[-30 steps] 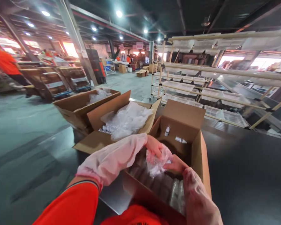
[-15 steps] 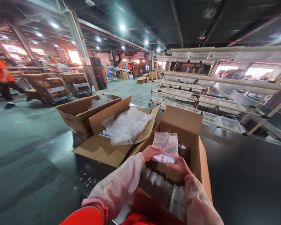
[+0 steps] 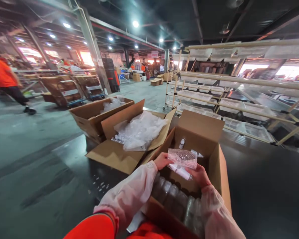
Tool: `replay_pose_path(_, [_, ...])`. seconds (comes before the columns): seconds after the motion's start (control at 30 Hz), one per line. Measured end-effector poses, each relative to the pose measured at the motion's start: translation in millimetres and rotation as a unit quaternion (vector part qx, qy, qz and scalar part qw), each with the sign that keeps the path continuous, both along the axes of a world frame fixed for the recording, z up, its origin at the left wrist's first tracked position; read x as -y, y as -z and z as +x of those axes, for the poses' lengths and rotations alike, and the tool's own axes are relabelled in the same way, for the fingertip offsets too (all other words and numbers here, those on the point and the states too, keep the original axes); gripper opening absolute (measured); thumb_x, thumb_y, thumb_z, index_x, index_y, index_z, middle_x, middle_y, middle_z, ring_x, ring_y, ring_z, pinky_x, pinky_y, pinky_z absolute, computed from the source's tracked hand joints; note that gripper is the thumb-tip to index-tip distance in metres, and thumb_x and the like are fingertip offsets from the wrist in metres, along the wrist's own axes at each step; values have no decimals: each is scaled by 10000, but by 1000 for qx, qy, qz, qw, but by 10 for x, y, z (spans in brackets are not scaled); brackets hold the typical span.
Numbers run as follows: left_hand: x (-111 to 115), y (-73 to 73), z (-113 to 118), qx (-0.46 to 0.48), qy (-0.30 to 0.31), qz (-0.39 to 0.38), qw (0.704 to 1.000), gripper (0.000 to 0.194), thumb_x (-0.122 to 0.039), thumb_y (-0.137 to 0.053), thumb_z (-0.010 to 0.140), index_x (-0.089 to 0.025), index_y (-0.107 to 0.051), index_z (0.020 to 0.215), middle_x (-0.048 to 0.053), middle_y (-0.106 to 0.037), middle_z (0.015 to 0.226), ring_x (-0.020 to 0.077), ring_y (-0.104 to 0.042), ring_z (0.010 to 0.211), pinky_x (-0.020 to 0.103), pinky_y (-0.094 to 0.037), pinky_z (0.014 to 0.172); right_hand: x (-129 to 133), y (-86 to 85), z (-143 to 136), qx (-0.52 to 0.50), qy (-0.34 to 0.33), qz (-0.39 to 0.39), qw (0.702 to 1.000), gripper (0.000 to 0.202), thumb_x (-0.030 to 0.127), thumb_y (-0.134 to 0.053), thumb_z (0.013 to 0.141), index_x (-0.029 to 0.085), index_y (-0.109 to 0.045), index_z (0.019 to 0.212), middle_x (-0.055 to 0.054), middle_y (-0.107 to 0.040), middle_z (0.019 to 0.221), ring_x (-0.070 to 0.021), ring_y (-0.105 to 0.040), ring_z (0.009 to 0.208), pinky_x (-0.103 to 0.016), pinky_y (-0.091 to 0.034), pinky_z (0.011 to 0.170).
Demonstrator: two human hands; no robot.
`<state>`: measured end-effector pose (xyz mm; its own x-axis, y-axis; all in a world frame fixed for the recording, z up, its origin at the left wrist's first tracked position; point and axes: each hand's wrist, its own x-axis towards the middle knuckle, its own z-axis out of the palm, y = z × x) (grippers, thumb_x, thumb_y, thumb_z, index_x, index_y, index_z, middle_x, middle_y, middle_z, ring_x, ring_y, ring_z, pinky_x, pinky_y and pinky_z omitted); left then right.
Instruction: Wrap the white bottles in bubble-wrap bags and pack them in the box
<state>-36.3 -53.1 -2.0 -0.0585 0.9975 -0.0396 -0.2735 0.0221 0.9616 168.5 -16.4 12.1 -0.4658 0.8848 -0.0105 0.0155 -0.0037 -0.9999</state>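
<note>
At the far left, a person in an orange top (image 3: pixel 1 74) walks across the grey floor (image 3: pixel 27 139), near brown carts (image 3: pixel 64 89) loaded with stacked trays.

Right of these, two open cardboard boxes stand side by side. The far-left box (image 3: pixel 89 118) contains crumpled clear plastic. The middle box (image 3: pixel 114 154) contains a clear plastic liner (image 3: pixel 141 129) with small white items showing at the liner's near-left edge.

The near box (image 3: pixel 214 166) stands just right of the middle box, its flaps open. Rows of bubble-wrapped bottles (image 3: pixel 175 200) fill its near half. One small white-capped bottle (image 3: pixel 181 143) stands upright against its far wall.

The left hand (image 3: pixel 162 160) is held over the near box, fingers curled, gripping the left edge of a bubble-wrap pouch (image 3: pixel 183 157). A translucent sleeve cover (image 3: pixel 132 194) covers the left forearm over an orange sleeve (image 3: pixel 92 227).

The bubble-wrap pouch is held above the interior of the near box, between both hands, clear of the bottle rows below. A white item shows at the pouch's lower edge; its form cannot be determined.

The right hand (image 3: pixel 198 175) grips the pouch from below at its right side, fingers closed on the material. A translucent cover also sheathes the right forearm.

At the far right, a tube-frame rack (image 3: pixel 239 83) holds shallow clear plastic trays (image 3: pixel 199 96) on several levels. The near box rests on a dark surface (image 3: pixel 264 192) that extends to the right.
</note>
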Motion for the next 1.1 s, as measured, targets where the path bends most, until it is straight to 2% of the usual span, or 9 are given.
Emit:
replay_pose_path(0.1, [-74, 60, 1, 23, -24, -15, 999, 325, -310, -817, 400, -103, -663, 598, -7, -612, 551, 93, -510, 510, 235, -385, 548, -9, -1, -34, -7, -5, 7, 1000, 434, 409, -777, 555, 128, -674, 870, -75, -709, 726, -219, -631, 618, -300, -498, 540])
replay_pose_path(0.27, [-84, 69, -33, 45, -24, -21, 998, 372, -376, -791, 456, -94, -651, 655, 15, -600, 586, 89, -502, 508, 240, -393, 536, 3, 56, -123, 18, 4, 105, 994, 535, 302, -822, 456, 145, -652, 939, -54, -702, 844, -242, -637, 794, -328, -512, 736])
replay_pose_path(0.43, [30, -31, -52, 25, 52, 33, 998, 536, -269, -853, 393, -122, -657, 870, 35, -660, 839, 118, -592, 687, 238, -457, 676, -76, 184, -136, 45, 73, 107, 991, 418, 487, -607, 691, 149, -592, 936, -79, -681, 799, -217, -632, 659, -322, -518, 540])
replay_pose_path(0.53, [64, -37, -22, -91, 40, 36, 994, 501, -336, -820, 497, -116, -636, 908, -9, -627, 708, 74, -527, 487, 203, -411, 495, -89, 224, -98, 82, 84, 104, 988, 384, 489, -560, 744, 136, -608, 885, -64, -665, 729, -190, -610, 611, -304, -501, 530])
replay_pose_path(0.67, [36, 35, 32, -220, -48, -8, 974, 396, -501, -584, 751, -113, -635, 815, -45, -514, 486, 54, -400, 354, 194, -274, 368, 23, 190, -118, 124, 29, 132, 983, 455, 369, -784, 535, 150, -659, 913, -32, -677, 822, -178, -602, 703, -292, -497, 679])
replay_pose_path(0.77, [5, 89, 30, -246, -41, -45, 967, 428, -538, -527, 775, -129, -597, 667, -55, -446, 407, 59, -380, 329, 193, -240, 346, 120, 149, -165, 178, -77, 165, 967, 394, 324, -734, 610, 180, -678, 972, -27, -692, 891, -181, -618, 777, -285, -485, 746])
replay_pose_path(0.93, [-18, 108, 14, -242, 189, -94, 947, 351, -470, -632, 701, -166, -608, 874, -77, -488, 447, 67, -382, 318, 179, -235, 327, 97, 165, -20, 300, -202, 122, 924, 197, 263, -694, 633, 174, -711, 807, 5, -688, 667, -141, -613, 560, -226, -469, 548])
replay_pose_path(1.0, [-24, 160, 129, -269, 287, -121, 911, 303, -423, -636, 698, -173, -627, 869, -76, -474, 430, 72, -380, 320, 185, -242, 334, 15, 193, 98, 321, -186, 103, 923, 139, 256, -745, 558, 179, -703, 666, 21, -654, 545, -138, -590, 478, -219, -451, 488])
replay_pose_path(1.1, [-8, 325, 502, -319, 340, -157, 871, 181, -344, -683, 649, -170, -659, 691, -63, -456, 389, 77, -380, 331, 206, -300, 379, -131, 231, 225, 346, -66, 110, 929, 173, 281, -725, 589, 190, -708, 735, -11, -698, 647, -172, -643, 606, -247, -485, 588])
